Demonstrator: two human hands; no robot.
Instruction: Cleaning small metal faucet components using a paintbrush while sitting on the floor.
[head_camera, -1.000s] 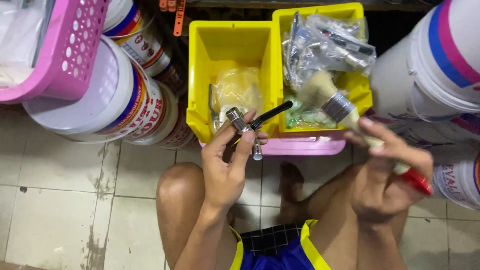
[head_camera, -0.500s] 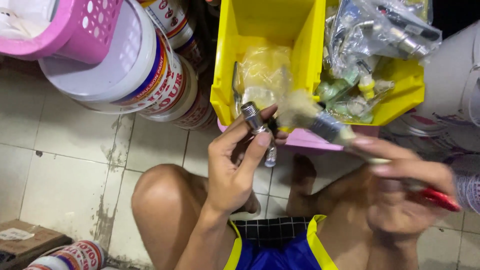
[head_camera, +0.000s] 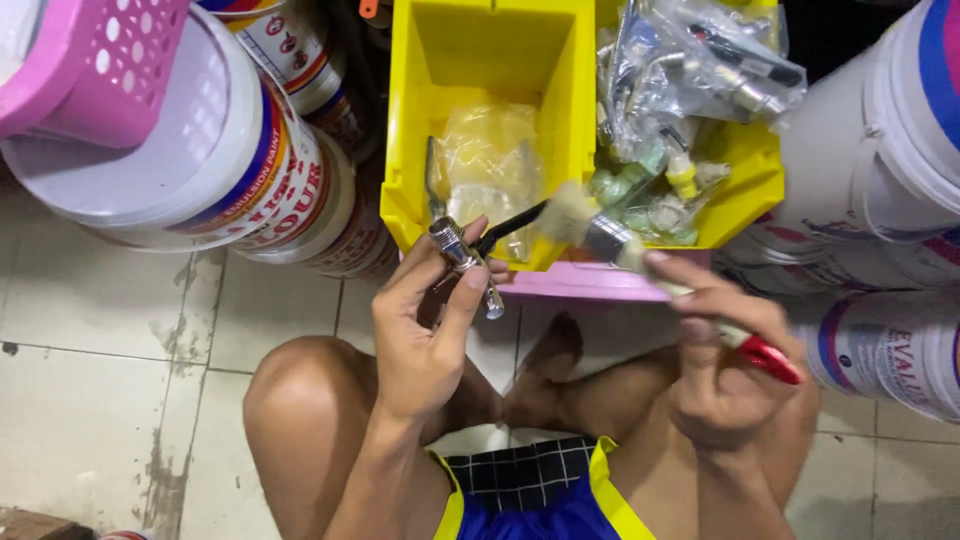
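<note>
Metal fitting (head_camera: 455, 245) gripped in left hand (head_camera: 425, 330); right hand (head_camera: 725, 350) grasps motion-blurred paintbrush (head_camera: 600, 235).

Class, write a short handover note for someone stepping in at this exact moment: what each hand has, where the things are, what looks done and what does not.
Left hand: grips a small metal fitting with a black lever, held up before the yellow bin.
Right hand: holds a red-handled paintbrush, bristles at the fitting.
Done: fitting is out of the bins and being brushed.
Left: cannot tell how clean it is; bagged parts lie in the right-hand bin.
</note>
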